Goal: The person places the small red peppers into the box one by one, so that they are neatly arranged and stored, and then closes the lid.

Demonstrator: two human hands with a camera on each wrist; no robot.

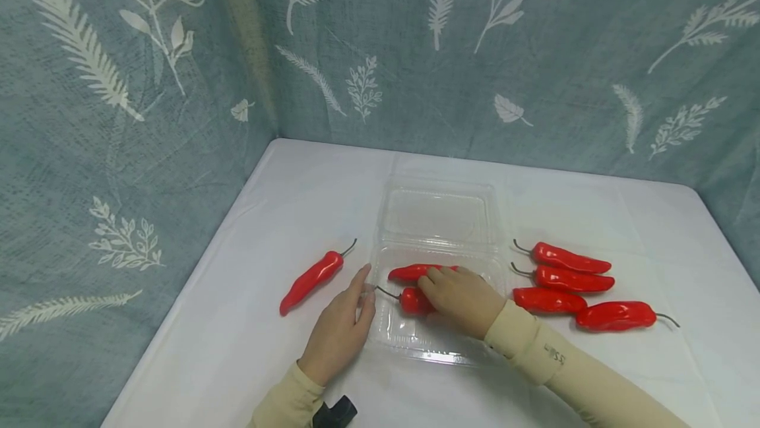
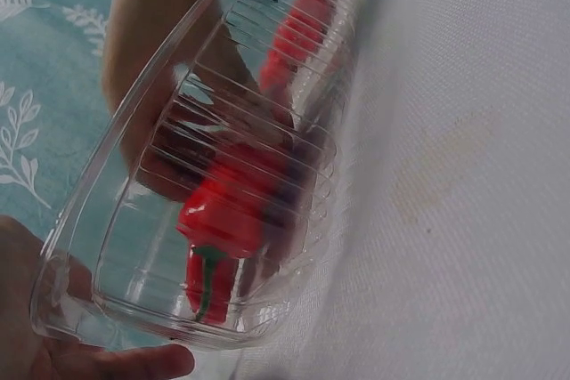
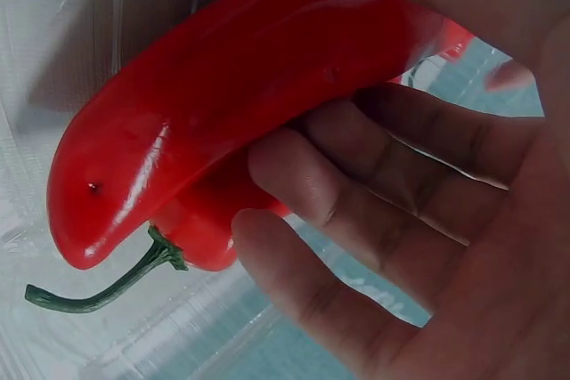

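Note:
A clear plastic clamshell container (image 1: 410,336) lies with its lid (image 1: 439,210) folded back. Over its base my right hand (image 1: 463,299) grips a red chili pepper (image 3: 223,77), thumb on one side and fingers on the other. A second red chili pepper, with a green stem (image 3: 116,291), shows behind it in the right wrist view, close to the fingertips. The container wall crosses in front of peppers in the left wrist view. My left hand (image 1: 338,329) stays beside the container's left side, fingers extended along the edge, holding nothing.
One red chili pepper (image 1: 311,283) lies on the white tabletop (image 1: 220,329) left of the container. Several more chili peppers (image 1: 570,260) lie to the right, close to the right forearm. A patterned curtain (image 1: 404,85) hangs behind the table.

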